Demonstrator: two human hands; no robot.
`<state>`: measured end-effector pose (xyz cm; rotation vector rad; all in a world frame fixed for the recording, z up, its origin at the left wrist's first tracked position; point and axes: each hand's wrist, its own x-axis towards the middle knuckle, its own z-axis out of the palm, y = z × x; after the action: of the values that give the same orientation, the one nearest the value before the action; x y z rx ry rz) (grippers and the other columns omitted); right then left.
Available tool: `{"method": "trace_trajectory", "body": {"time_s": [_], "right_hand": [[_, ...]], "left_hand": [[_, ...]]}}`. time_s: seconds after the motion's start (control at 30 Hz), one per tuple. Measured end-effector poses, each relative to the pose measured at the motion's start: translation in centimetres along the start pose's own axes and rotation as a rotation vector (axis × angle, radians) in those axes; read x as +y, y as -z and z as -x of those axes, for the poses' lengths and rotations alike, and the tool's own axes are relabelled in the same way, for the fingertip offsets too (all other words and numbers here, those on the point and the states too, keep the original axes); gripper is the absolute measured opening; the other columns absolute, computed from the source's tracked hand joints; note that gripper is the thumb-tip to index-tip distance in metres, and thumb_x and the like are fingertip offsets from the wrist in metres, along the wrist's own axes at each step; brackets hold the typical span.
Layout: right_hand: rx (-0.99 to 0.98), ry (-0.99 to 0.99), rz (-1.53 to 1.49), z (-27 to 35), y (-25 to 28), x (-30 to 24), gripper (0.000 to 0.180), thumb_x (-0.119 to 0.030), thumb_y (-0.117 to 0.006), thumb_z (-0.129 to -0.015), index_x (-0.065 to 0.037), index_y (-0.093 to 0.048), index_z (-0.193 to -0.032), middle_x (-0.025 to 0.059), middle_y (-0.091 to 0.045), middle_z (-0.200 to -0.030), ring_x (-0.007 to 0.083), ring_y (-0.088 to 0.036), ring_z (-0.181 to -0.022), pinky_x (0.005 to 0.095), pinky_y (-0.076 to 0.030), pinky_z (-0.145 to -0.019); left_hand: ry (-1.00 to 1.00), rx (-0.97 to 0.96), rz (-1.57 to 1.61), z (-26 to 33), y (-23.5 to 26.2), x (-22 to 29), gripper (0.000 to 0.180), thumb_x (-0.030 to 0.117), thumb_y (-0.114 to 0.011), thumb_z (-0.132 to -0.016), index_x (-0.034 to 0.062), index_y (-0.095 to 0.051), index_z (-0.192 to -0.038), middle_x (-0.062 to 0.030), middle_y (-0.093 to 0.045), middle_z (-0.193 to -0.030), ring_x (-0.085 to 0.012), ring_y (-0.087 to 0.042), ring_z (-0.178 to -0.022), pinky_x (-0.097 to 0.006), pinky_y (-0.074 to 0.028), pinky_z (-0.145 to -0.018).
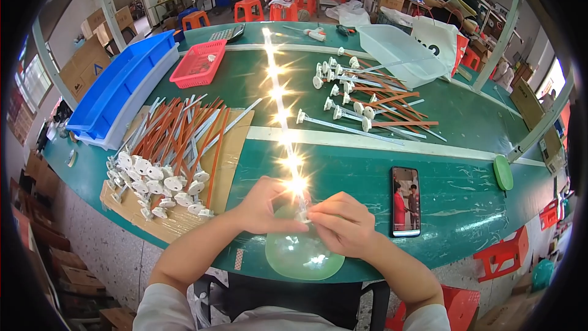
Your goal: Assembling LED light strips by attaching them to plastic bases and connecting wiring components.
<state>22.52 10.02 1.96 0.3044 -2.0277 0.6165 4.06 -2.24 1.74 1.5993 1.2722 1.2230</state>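
A brightly glowing LED strip [278, 93] runs away from me across the green table, its glare hiding details around it. My left hand [264, 203] is closed around the near end of the strip, by a small white base [301, 213]. From the other side, my right hand [344, 223] pinches the same white end between thumb and fingers. Just below both hands is a translucent green, rounded bowl-like piece [305, 256] at the table's front edge. I cannot tell whether the hands touch it.
Left, a pile of strips with white bases [165, 178] lies on cardboard [237, 130]; a blue bin [122, 89] and pink basket [199, 64] stand behind. More strips [367, 101] lie right, near a clear tub [401, 55]. A phone [405, 202] is by my right hand. Someone [452, 0] sits beyond.
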Motion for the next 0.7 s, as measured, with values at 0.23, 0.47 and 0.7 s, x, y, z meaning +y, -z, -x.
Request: {"method": "trace_trajectory", "body": {"time_s": [0.23,0.47,0.7], "right_hand": [[-0.045,-0.005,-0.066,0.0,0.3,-0.1,0.026,0.011,-0.072,-0.066,0.002,-0.069,-0.09,0.0117,-0.068,-0.092,0.0246,-0.064,-0.072,0.03,-0.052,-0.06],[-0.015,-0.071,-0.034,0.1,0.0,0.1,0.023,0.01,-0.073,-0.067,0.001,-0.068,-0.088,0.0117,-0.068,-0.089,0.0251,-0.065,-0.074,0.0309,-0.052,-0.061],[-0.262,-0.118,-0.056,0.6,1.1,0.1,0.03,-0.004,-0.081,-0.065,-0.004,-0.065,-0.091,0.0092,-0.065,-0.084,0.0248,-0.062,-0.07,0.0328,-0.052,-0.06]], "left_hand": [[0.016,-0.046,0.186,-0.1,-0.6,-1.4,0.049,0.001,-0.085,-0.067,0.0002,-0.061,-0.11,-0.0112,-0.067,-0.107,-0.0195,-0.062,-0.104,-0.038,-0.045,-0.096],[0.003,0.05,0.455,-0.3,-1.5,-1.8,0.052,0.002,-0.083,-0.07,0.0016,-0.057,-0.114,-0.0091,-0.065,-0.107,-0.0195,-0.062,-0.106,-0.038,-0.045,-0.098],[0.035,0.255,0.35,-0.8,-1.0,-2.2,0.044,0.001,-0.079,-0.076,0.0027,-0.055,-0.113,-0.0092,-0.067,-0.105,-0.0177,-0.065,-0.098,-0.034,-0.049,-0.091]]}}
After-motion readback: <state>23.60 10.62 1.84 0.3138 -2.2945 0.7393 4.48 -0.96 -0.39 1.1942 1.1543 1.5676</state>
